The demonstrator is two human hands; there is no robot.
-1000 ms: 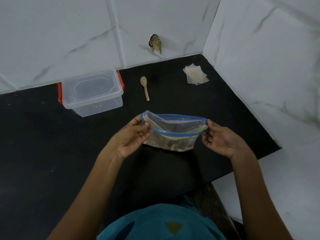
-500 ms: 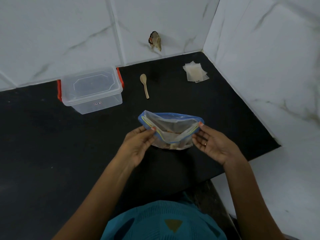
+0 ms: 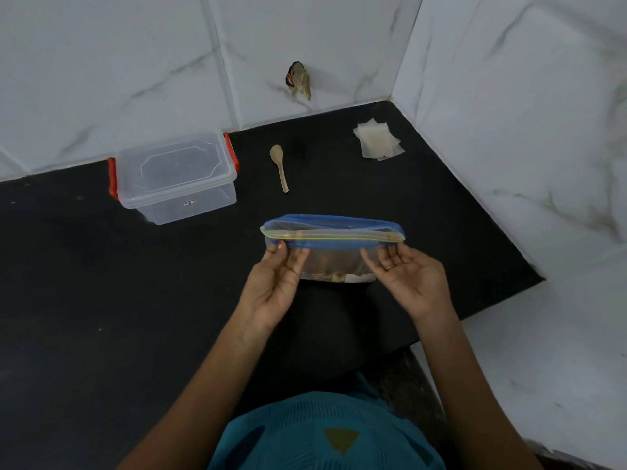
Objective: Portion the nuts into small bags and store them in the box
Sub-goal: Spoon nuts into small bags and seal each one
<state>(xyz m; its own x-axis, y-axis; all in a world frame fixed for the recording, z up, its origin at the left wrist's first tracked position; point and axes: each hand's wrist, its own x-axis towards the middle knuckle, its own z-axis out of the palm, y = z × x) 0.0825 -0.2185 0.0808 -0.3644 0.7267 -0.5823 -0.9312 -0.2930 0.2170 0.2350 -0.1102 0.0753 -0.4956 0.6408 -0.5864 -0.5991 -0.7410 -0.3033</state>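
The zip bag [image 3: 334, 264] of nuts was held crosswise, pinched below its seal at each end by the left hand [image 3: 271, 286] and right hand [image 3: 410, 286].

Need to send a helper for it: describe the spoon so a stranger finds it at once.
On the black counter near the tiled back wall, look right of the clear lidded box. The spoon lies there alone, the only wooden thing, bowl toward the wall.
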